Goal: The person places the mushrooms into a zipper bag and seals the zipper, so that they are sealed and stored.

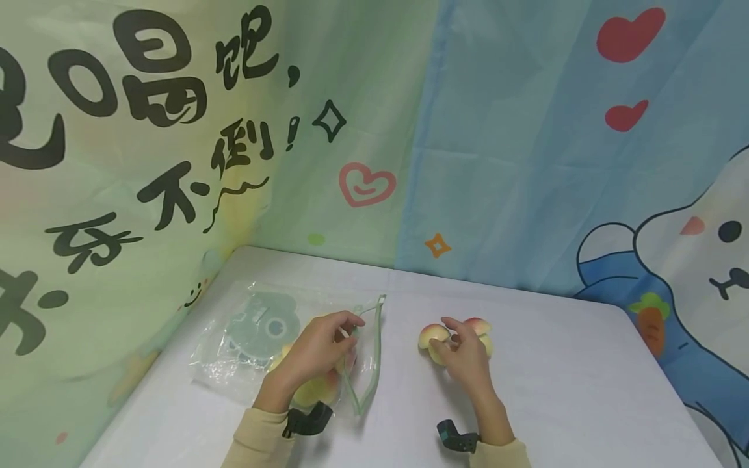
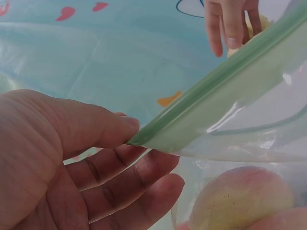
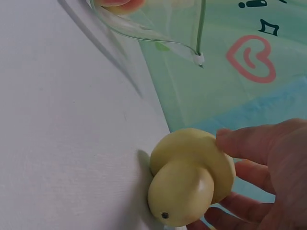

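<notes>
My left hand (image 1: 320, 344) pinches the green zip edge (image 2: 206, 91) of a clear plastic bag (image 1: 216, 377) between thumb and fingers. The bag's mouth gapes toward the right. Inside lie several yellow, red-tinged rounded pieces (image 2: 242, 196), partly hidden by the hand. My right hand (image 1: 468, 354) holds a yellow toy mushroom (image 3: 180, 191), thumb on its cap and fingers curled at the far side. Its thick stem, with a small dark hole in the end, points toward the right wrist camera. Another toy mushroom (image 1: 480, 326), red on top, shows just behind the right hand.
A white-covered table (image 1: 562, 377) lies under everything. Printed cloth (image 1: 503, 162) hangs behind it and along the left side. The bag bears a blue-grey cartoon print (image 1: 263, 325) on its left part.
</notes>
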Available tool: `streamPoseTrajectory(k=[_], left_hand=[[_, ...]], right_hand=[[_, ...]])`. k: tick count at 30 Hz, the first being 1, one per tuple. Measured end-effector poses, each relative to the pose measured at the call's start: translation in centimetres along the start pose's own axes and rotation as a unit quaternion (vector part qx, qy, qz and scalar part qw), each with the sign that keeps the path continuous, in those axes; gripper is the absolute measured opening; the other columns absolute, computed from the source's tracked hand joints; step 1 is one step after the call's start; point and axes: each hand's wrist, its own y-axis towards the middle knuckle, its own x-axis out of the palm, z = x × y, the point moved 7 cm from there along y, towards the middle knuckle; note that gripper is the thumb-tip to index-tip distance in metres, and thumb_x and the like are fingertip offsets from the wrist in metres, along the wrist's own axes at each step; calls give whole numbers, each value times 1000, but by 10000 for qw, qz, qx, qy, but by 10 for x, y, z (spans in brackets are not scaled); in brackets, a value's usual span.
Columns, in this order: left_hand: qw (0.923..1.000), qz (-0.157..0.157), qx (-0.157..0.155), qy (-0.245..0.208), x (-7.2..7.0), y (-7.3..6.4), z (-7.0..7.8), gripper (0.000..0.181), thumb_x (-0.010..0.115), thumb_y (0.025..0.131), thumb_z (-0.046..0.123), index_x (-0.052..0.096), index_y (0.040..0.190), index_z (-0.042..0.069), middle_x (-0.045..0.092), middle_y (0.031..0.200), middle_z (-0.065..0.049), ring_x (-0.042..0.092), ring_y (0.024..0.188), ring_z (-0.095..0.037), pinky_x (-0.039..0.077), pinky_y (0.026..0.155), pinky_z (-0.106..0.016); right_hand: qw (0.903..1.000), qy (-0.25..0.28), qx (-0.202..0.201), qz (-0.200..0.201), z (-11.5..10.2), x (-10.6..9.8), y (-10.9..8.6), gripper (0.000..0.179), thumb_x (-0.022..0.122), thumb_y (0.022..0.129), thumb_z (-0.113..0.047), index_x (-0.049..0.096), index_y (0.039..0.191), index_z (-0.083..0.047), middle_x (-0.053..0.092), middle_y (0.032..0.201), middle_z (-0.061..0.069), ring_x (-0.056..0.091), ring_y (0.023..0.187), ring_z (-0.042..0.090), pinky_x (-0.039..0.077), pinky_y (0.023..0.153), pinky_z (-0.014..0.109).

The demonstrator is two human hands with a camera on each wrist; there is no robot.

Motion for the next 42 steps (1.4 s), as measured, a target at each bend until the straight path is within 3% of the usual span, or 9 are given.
streamPoseTrajectory(k=[8, 12, 19, 26, 33, 42], left_hand=[[10000, -26, -18, 94, 1, 0, -1, 20, 62, 92, 6, 70, 110, 13, 65, 93, 3, 58, 73, -10, 50, 56, -25], [9999, 112, -6, 129, -1, 0, 1, 23, 57, 92, 3, 69, 111, 11, 65, 97, 2, 54, 71, -11, 48, 58, -26], [9989, 444, -25, 123, -4, 0, 2, 28, 52, 89, 0, 69, 109, 9, 64, 102, 0, 52, 77, -13, 47, 68, -28], [9987, 493, -131, 14, -4, 1, -1, 29, 50, 89, -1, 71, 106, 8, 63, 97, 2, 52, 77, -14, 47, 65, -28], [9986, 514, -118, 18, -4, 1, 1, 22, 55, 92, 4, 72, 105, 10, 63, 93, 2, 52, 76, -13, 46, 64, -27], [9977, 626, 26, 242, -6, 1, 4, 19, 62, 91, 7, 71, 107, 10, 63, 93, 3, 52, 73, -10, 46, 63, -25]], right_hand=[[9991, -264, -203, -259, 0, 10, -1, 57, 74, 85, -15, 52, 135, 2, 55, 134, 24, 59, 111, 42, 47, 93, 52], [9989, -282, -220, -303, 1, 13, -1, 59, 74, 84, -16, 51, 136, 0, 55, 135, 23, 58, 113, 41, 46, 94, 53], [9977, -439, -475, -194, -1, 16, -1, 61, 77, 82, -16, 53, 135, 1, 57, 134, 21, 59, 111, 37, 47, 92, 52], [9977, -460, -484, -110, -2, 17, -3, 59, 76, 83, -17, 54, 135, 1, 58, 132, 21, 61, 109, 37, 48, 91, 52], [9986, -83, -500, -122, -7, 19, -3, 59, 76, 83, -17, 54, 135, -1, 57, 134, 19, 63, 107, 36, 50, 90, 49], [9960, 463, -746, -161, -35, 31, -14, 60, 80, 81, -15, 55, 135, -7, 59, 131, 15, 65, 104, 31, 54, 85, 44]])
